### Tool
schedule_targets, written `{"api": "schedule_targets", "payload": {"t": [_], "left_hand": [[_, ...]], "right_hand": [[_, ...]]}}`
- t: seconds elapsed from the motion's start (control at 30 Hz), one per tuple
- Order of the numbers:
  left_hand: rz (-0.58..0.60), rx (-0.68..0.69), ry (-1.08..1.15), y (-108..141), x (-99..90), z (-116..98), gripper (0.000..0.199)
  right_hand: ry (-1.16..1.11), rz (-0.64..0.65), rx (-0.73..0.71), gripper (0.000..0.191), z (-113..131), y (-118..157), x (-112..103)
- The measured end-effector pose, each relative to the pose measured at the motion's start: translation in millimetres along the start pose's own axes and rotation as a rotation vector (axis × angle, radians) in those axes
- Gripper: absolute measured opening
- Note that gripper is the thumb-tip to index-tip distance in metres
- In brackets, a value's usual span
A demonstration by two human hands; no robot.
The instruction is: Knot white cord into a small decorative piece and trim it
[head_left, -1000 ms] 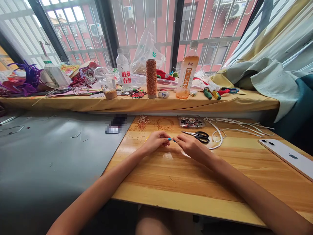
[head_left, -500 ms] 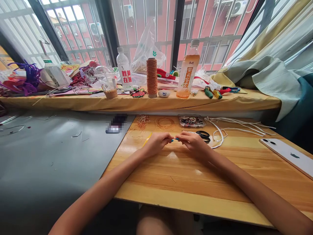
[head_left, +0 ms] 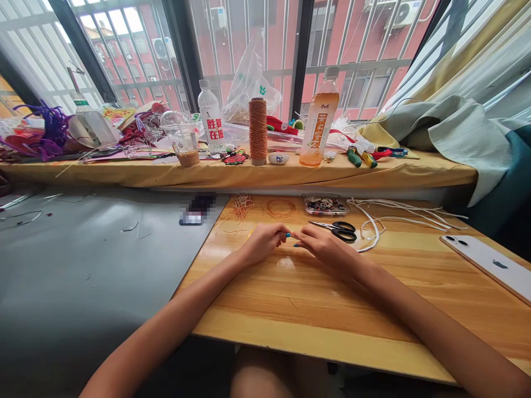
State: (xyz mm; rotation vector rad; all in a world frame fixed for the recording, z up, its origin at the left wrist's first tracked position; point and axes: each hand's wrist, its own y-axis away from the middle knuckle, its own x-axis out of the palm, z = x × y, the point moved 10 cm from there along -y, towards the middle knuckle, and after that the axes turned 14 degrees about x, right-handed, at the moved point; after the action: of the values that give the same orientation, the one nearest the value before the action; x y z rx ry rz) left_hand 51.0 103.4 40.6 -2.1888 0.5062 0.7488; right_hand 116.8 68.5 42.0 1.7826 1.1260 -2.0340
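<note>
My left hand (head_left: 266,242) is closed in a pinch above the wooden table, thumb against the fingers. My right hand (head_left: 321,244) meets it fingertip to fingertip, also pinching, its back turned up. Whatever lies between the fingertips is too small to make out. A yellow strip (head_left: 249,234) shows just behind my left hand. Black-handled scissors (head_left: 343,230) lie on the table right behind my right hand. Farther back are a coil of thin orange-brown strand (head_left: 279,208) and a loose bunch of similar short strands (head_left: 243,208).
A clear box (head_left: 326,212) of small parts stands at the table's back. White cords (head_left: 375,241) and a white phone (head_left: 492,262) lie to the right. The sill holds a thread spool (head_left: 258,132), a tea bottle (head_left: 319,124), a water bottle (head_left: 211,121) and a cup (head_left: 186,149).
My right hand has turned flatter and its fingertips have shifted slightly left and down, uncovering more of the scissors. My left hand has moved slightly left and covers more of the yellow strip.
</note>
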Motion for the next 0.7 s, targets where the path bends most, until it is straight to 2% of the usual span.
{"api": "schedule_targets", "payload": {"t": [0.13, 0.23, 0.37, 0.5, 0.6, 0.7], "left_hand": [[0.019, -0.007, 0.009, -0.6, 3.2, 1.3, 0.020], [0.030, 0.025, -0.019, -1.2, 4.4, 0.1, 0.022], [0.114, 0.169, -0.256, -0.9, 7.0, -11.8, 0.023], [0.255, 0.283, -0.516, 2.9, 14.4, -20.5, 0.020], [0.233, 0.258, -0.463, 2.2, 10.8, -21.8, 0.020], [0.131, 0.108, -0.237, -0.4, 2.6, -15.4, 0.022]], "right_hand": [[-0.006, 0.008, 0.024, 0.031, -3.4, -0.5, 5.3], [-0.179, -0.013, 0.164, 0.030, -14.5, -3.7, 0.4], [-0.442, 0.002, 0.343, 0.029, -27.4, -6.0, -3.4], [-0.559, 0.029, 0.410, 0.029, -29.8, -6.2, -2.6], [-0.774, 0.114, 0.539, 0.028, -37.4, -3.4, 13.5], [-1.145, 0.235, 0.738, 0.030, -44.2, 3.9, 38.0]]}}
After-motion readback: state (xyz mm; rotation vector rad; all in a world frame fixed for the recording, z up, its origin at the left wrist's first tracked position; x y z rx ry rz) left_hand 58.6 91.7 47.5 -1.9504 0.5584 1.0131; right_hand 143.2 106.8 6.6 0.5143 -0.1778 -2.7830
